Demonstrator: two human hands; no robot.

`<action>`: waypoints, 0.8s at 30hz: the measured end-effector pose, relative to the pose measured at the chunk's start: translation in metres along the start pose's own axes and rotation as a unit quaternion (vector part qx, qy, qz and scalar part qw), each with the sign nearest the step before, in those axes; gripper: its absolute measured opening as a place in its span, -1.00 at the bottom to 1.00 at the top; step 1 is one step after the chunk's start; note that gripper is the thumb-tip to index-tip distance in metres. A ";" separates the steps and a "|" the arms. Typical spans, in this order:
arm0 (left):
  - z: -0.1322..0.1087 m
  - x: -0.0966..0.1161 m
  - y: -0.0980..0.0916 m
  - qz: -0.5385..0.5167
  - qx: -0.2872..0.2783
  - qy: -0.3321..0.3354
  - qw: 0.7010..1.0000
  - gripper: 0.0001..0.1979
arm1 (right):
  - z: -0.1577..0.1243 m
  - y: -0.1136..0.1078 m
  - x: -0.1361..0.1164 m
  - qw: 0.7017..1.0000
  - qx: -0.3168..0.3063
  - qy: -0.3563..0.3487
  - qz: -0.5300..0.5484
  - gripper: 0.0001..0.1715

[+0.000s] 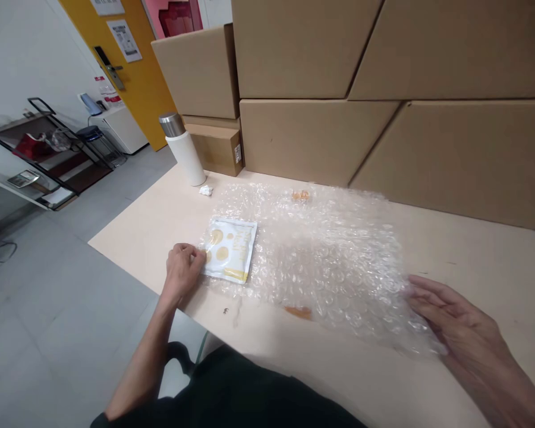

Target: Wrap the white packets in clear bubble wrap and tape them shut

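Note:
A clear sheet of bubble wrap (pixel 325 255) lies spread over the pale table (pixel 494 261). On its left end rests a flat white packet with yellow dots (pixel 230 255). My left hand (pixel 183 268) has its fingers curled and pinches the packet's left edge. My right hand (pixel 455 321) lies at the sheet's right end with its fingers stretched out, tips against the wrap.
Large cardboard boxes (pixel 383 119) are stacked along the table's back edge. A white flask with a metal lid (pixel 185 148) stands at the back left beside a crumpled white scrap (pixel 205 190). Small orange tape bits (pixel 300 194) lie on the table. Shelving (pixel 35 154) stands on the floor at left.

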State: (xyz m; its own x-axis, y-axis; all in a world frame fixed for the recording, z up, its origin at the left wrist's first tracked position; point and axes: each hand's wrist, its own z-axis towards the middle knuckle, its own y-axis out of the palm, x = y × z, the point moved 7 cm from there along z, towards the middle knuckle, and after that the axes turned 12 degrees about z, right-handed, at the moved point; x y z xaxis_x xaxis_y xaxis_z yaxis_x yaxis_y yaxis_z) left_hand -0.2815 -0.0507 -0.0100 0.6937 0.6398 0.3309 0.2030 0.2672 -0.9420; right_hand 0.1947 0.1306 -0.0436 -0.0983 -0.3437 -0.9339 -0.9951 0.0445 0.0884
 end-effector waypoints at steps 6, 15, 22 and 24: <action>-0.002 -0.002 0.005 0.032 -0.056 0.016 0.998 -0.63 | -0.001 -0.003 -0.017 0.992 -0.022 -0.035 -0.120 -0.68; -0.004 -0.003 0.001 0.000 -0.050 -0.012 0.999 -0.59 | -0.048 0.134 -0.075 0.892 -0.228 -0.268 -0.283 -0.67; 0.001 -0.008 0.001 -0.069 -0.048 -0.031 0.996 -0.62 | -0.092 0.284 -0.009 0.776 -0.504 -0.273 -0.263 -0.55; -0.002 -0.004 -0.003 -0.145 -0.051 -0.029 0.988 -0.67 | -0.093 0.294 0.001 0.781 -0.505 -0.256 -0.262 -0.51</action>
State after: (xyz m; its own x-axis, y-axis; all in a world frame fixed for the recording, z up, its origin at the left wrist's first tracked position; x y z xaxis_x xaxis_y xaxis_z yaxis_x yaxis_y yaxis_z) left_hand -0.2839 -0.0554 -0.0090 0.5560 0.5880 0.5875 0.4575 0.3736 -0.8069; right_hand -0.0994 0.0564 0.0134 0.0860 0.3659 -0.9267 -0.4227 -0.8288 -0.3665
